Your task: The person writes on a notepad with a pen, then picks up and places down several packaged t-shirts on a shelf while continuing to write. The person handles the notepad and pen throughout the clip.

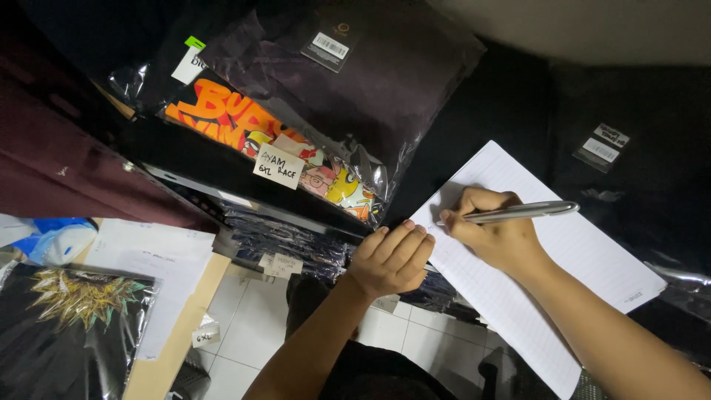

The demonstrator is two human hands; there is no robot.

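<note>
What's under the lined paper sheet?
The lined paper sheet lies on dark plastic-wrapped garments; its near end overhangs the tiled floor. What lies directly beneath it is covered.

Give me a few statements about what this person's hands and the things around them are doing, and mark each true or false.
1. The right hand holds a silver metal pen. True.
2. The pen's tip rests on a white lined sheet of paper. True.
3. The left hand holds a pair of scissors. False: it holds nothing; its curled fingers rest at the sheet's left edge.
4. The clear plastic bag with an orange cartoon print lies on the lined sheet. False: it lies apart, up to the left.
5. A small white handwritten label sits on that printed bag. True.
</note>
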